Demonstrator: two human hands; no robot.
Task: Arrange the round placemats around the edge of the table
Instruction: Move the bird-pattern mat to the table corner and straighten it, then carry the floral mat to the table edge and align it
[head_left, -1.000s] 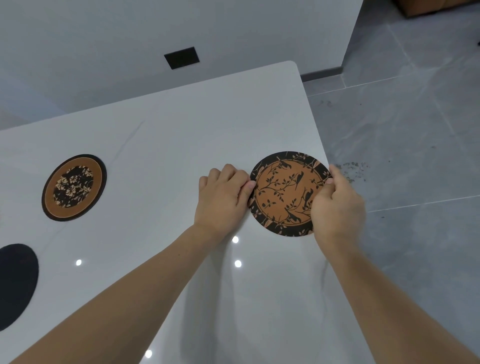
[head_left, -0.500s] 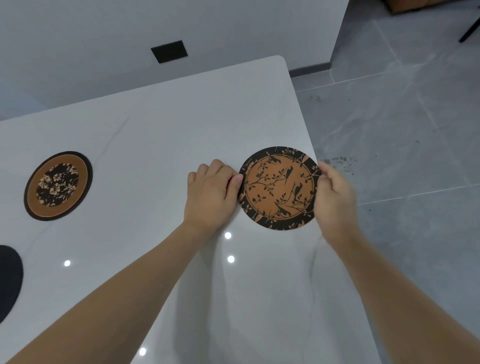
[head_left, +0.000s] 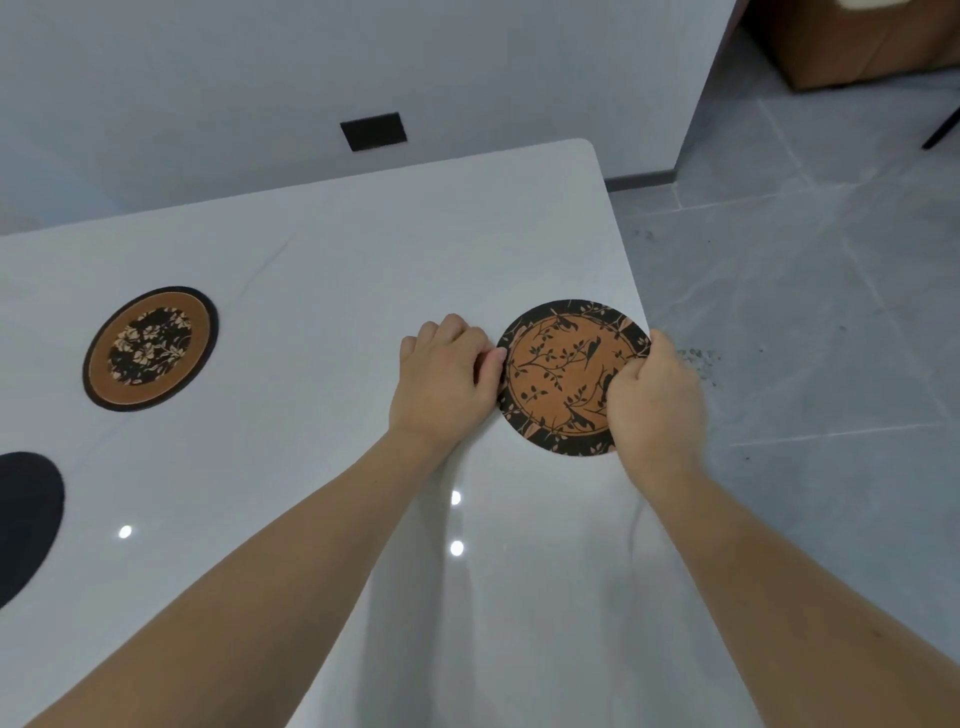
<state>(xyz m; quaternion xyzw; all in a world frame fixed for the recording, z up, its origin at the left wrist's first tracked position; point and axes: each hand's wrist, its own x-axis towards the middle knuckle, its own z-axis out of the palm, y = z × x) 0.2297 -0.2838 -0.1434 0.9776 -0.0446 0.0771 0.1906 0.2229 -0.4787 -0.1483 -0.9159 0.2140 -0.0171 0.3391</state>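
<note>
A round orange placemat with black birds and branches (head_left: 558, 371) lies flat at the right edge of the white table (head_left: 337, 249). My left hand (head_left: 441, 382) is curled, its thumb pinching the mat's left rim. My right hand (head_left: 657, 397) grips the mat's right side, its thumb over the pattern and hiding the lower right rim. A second round mat with a floral centre (head_left: 150, 348) lies flat at the left. A plain black round mat (head_left: 23, 522) sits partly cut off at the left border.
The table's right edge runs just beside the bird mat; beyond it is grey tiled floor (head_left: 805, 312) with some dark specks. A white wall with a black rectangular plate (head_left: 373, 131) stands behind the table. A brown cabinet (head_left: 852, 47) is at the top right.
The bird mat stays at the right table edge. My right hand has slid further over the mat's right side, covering more of its pattern. The head view has shifted slightly.
</note>
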